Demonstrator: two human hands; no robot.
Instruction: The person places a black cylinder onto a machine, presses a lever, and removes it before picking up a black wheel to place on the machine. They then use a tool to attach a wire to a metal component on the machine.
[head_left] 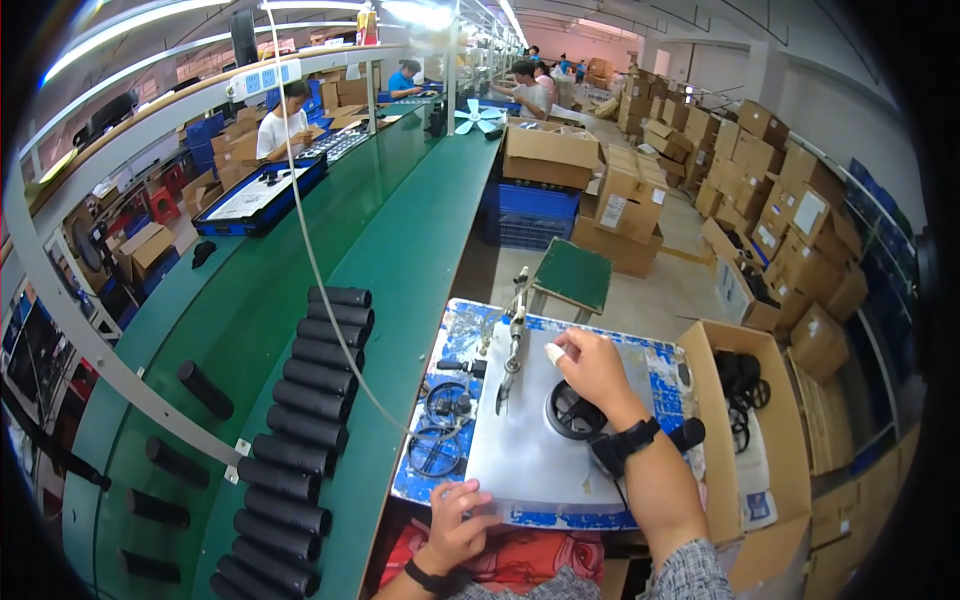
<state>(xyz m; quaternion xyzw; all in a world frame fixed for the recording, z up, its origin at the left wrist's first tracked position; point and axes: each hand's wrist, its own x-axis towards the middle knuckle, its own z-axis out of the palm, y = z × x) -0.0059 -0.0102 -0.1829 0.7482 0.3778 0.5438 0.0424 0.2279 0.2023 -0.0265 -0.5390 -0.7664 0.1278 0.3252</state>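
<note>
A black spoked wheel lies flat on the silvery plate atop your desk, its right side partly hidden by your right hand; two more black wheels rest nearer your left hand.

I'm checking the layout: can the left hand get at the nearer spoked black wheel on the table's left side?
Probably yes: the left hand appears empty, close to that wheel, with nothing visibly blocking the space between them.
</note>
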